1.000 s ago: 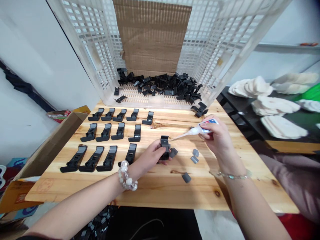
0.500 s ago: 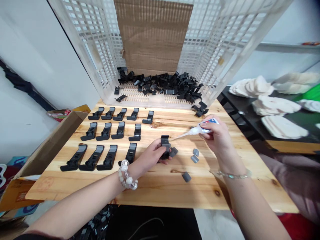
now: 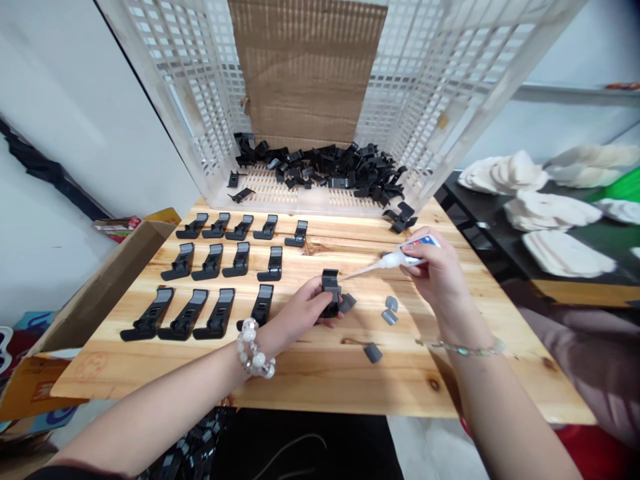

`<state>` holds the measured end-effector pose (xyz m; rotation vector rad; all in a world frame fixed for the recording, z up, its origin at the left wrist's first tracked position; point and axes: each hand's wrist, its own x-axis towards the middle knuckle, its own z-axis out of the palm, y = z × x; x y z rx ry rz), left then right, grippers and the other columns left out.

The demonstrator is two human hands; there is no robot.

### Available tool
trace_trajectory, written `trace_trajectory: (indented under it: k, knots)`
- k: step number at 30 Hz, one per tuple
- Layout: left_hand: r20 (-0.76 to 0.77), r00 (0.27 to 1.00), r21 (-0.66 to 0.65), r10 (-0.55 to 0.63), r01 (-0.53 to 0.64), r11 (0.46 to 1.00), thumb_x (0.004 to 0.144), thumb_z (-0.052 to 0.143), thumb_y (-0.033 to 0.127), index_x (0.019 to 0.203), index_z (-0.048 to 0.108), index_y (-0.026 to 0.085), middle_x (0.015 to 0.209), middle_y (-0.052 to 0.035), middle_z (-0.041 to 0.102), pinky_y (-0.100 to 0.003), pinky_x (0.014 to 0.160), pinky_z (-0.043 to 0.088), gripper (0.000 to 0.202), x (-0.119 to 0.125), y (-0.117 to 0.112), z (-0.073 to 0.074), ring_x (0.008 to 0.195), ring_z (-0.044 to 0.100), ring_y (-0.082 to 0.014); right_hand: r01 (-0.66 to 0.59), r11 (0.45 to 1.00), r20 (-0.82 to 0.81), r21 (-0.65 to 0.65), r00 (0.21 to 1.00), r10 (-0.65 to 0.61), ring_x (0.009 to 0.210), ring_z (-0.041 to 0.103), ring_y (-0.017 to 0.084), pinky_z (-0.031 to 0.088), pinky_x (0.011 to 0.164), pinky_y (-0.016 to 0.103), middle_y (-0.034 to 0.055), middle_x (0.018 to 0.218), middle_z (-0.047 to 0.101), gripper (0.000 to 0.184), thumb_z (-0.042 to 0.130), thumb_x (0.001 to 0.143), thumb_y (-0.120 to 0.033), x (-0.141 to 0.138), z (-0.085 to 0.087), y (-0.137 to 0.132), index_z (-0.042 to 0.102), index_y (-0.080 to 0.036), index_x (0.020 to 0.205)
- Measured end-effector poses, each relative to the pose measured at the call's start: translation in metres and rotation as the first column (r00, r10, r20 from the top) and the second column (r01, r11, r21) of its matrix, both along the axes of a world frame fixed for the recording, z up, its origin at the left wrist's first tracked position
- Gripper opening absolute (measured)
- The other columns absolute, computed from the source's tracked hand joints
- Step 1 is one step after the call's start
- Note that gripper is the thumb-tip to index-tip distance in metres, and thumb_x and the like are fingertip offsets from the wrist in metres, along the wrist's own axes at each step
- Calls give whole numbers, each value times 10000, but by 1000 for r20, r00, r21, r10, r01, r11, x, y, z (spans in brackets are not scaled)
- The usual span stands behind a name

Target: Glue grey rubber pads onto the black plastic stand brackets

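Just above a wooden table [image 3: 320, 380], a person's left hand [image 3: 297, 310] curls its fingers around a black plastic clip [image 3: 330, 293], holding it upright, while the right hand [image 3: 440, 277] pinches a white glue bottle [image 3: 400, 259] between thumb and fingers. The bottle's thin nozzle points at the clip, its tip just beside the clip's upper part. A beaded bracelet [image 3: 255, 352] circles the left wrist, and a thin bracelet [image 3: 463, 347] circles the right.

One gray pad [image 3: 347, 303] lies just beside the clip, with three more [image 3: 390, 311] scattered to the right on the bare wood. Thirteen black clips [image 3: 217, 315] lie in three neat rows to the left of the hands, a few more [image 3: 400, 218] sit near the table's far edge, and others [image 3: 200, 440] lie on the floor below the near edge.

Beyond them, a white plastic crate [image 3: 200, 87], lying on its side and lined with cardboard, holds a heap of black clips [image 3: 320, 170]. A cardboard box [image 3: 100, 300] stands at left, and white padded pieces [image 3: 555, 217] are piled on a dark table at right.
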<state>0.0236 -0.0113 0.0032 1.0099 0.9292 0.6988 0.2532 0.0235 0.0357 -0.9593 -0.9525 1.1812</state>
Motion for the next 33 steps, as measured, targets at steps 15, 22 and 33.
trace_trajectory:
  k: [15, 22, 33]
  knots:
    - [76, 997, -80, 14, -8, 997, 885, 558, 268, 894, 548, 173, 890, -39, 650, -338, 639, 574, 96, 2, -1, -3, 738, 690, -190, 58, 998, 9, 39, 998, -59, 377, 271, 44, 129, 382, 210, -67, 452, 416, 205, 694, 594, -67, -5, 2, -2, 534, -187, 638]
    - [78, 997, -99, 16, -8, 995, 897, 525, 246, 883, 542, 163, 872, -43, 650, -329, 627, 569, 86, 2, -1, -3, 714, 688, -183, 55, 998, 1, 40, 998, -55, 360, 254, 43, 129, 377, 217, -64, 436, 432, 210, 691, 594, -66, -8, 3, -3, 530, -194, 637]
    - [61, 998, -101, 19, -13, 995, 905, 514, 246, 907, 538, 162, 891, -51, 658, -326, 625, 572, 88, 2, -1, -3, 729, 693, -188, 54, 998, 16, 33, 998, -55, 362, 257, 45, 145, 372, 204, -70, 422, 417, 221, 701, 588, -69, -8, 0, -2, 536, -199, 656]
